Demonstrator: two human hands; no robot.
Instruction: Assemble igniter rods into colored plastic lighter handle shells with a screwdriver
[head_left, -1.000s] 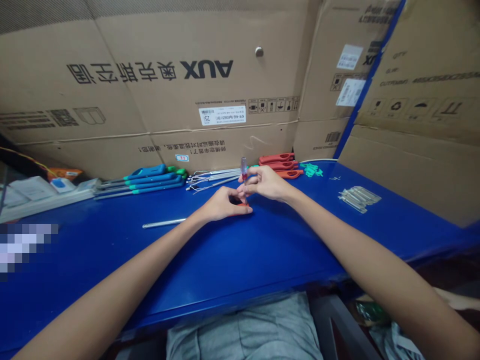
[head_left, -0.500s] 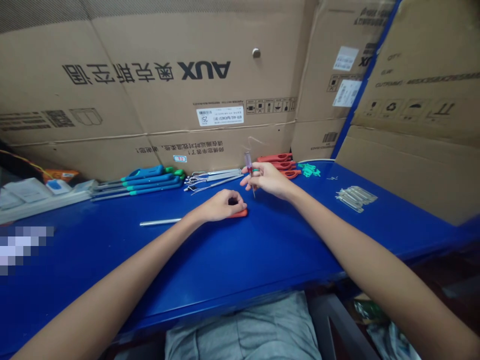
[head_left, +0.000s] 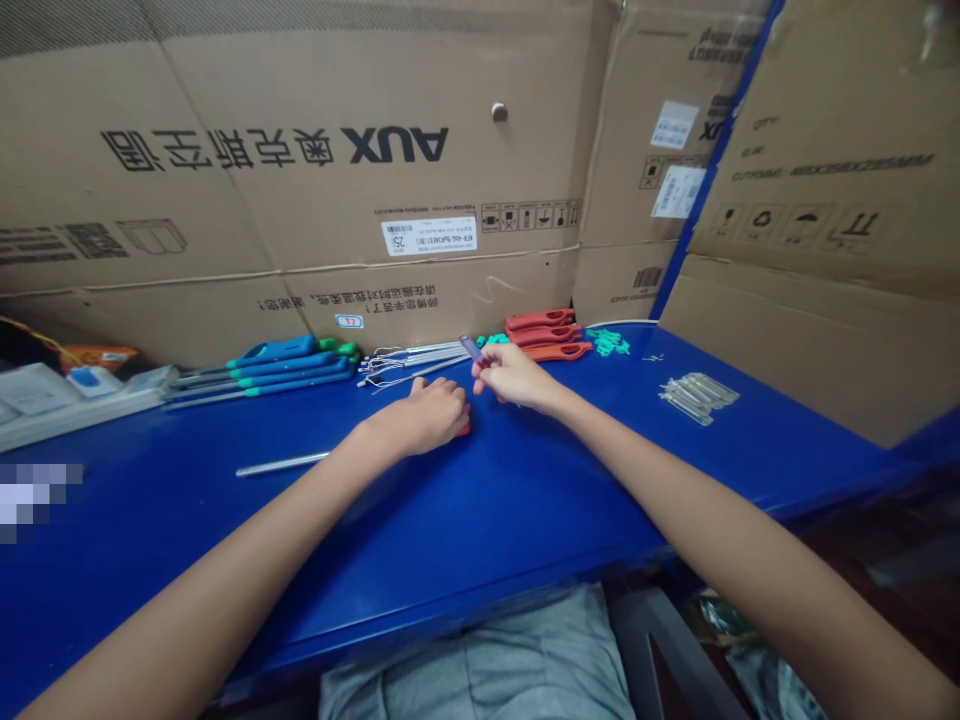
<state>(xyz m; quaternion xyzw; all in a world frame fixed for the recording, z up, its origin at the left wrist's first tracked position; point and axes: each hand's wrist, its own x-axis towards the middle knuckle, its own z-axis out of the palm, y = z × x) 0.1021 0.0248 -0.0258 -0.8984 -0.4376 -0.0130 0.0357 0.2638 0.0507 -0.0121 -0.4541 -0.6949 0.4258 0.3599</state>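
Your right hand (head_left: 517,375) is grasping the small screwdriver (head_left: 474,351), clear purplish handle leaning up toward far left, over the middle of the blue table (head_left: 525,540); its shaft is mostly hidden by your fingers, can't tell where the tip points. Your left hand (head_left: 431,415) sits just left and a bit nearer, fingers curled down over a red handle (head_left: 465,430); only its right end shows. A metal rod (head_left: 281,464) sticks out on the left from behind your left wrist; the join to the handle is covered. Your hands are near each other, not touching. Far side, left to right: power strip (head_left: 82,410), blue-handled tools (head_left: 281,362) in a pile, thin rods with wires (head_left: 420,355), stacked red handles (head_left: 544,338), small teal parts (head_left: 607,343). Clear plastic pieces (head_left: 699,396) lie in a bunch on your right, well apart from both hands. Cardboard (head_left: 285,210) stands behind everything.
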